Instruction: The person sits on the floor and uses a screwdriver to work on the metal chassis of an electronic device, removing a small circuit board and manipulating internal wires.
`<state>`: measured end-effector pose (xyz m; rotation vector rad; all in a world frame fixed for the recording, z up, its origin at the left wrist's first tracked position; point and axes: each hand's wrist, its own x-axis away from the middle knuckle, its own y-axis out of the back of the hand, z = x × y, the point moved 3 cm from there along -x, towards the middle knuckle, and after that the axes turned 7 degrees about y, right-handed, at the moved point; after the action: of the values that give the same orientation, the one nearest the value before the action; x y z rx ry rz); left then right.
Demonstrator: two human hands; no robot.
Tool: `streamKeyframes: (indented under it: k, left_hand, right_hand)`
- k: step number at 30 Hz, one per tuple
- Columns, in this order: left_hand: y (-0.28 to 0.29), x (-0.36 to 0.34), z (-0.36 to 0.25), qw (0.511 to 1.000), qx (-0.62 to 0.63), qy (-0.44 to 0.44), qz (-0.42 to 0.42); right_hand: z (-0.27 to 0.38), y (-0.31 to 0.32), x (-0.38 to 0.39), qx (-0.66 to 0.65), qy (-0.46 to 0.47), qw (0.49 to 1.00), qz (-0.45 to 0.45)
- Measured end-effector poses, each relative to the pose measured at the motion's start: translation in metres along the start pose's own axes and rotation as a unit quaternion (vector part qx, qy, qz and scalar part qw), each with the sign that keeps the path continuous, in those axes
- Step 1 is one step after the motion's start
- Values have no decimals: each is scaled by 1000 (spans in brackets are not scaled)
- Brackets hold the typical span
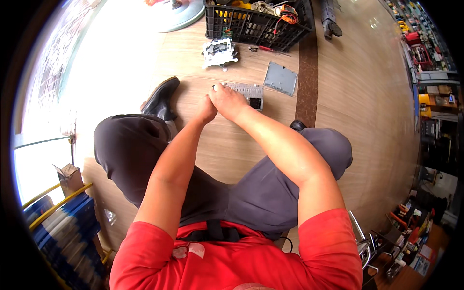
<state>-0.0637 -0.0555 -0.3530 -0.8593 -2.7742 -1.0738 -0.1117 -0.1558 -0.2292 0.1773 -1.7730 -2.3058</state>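
A grey metal casing [252,90] with small slots and a dark square opening lies on the floor between my feet. At its left end my two hands meet. My right hand [228,100] is closed over that end, its fingers bent around the edge. Close against it, my left hand [207,109] is closed too; what its fingers hold is hidden. To the right of the casing a flat grey metal panel [281,78] lies apart. Farther off sits a white-framed mechanism [220,52], with a red-handled screwdriver [267,49] to its right.
A black plastic crate [258,25] stands at the far side, holding tools and an orange multimeter [288,14]. A round pale base [181,17] is left of it. Blue items fill a yellow-railed rack [63,212] at the near left. Cluttered shelves [430,96] line the right.
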Motion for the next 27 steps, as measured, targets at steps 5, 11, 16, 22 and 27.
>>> streamKeyframes:
  k: [5, 11, 16, 22, 27]
  left_hand:
    - [-7, -4, 11, 998, -28, -44, 18]
    - [-17, -12, 21, 969, -182, -167, 2]
    - [-20, -10, 19, 952, -184, -245, -24]
    - [-33, -9, 35, 956, -206, -208, -31]
    - [-31, -12, 32, 966, -203, -161, 6]
  right_hand:
    - [-1, -10, -3, -2, 40, 999, 15]
    - [12, -9, -1, 29, 63, 997, 24]
    - [16, -7, -3, 52, -7, 997, 64]
    - [16, -7, 1, 33, 72, 997, 24]
    - [14, -5, 1, 32, 97, 994, 34]
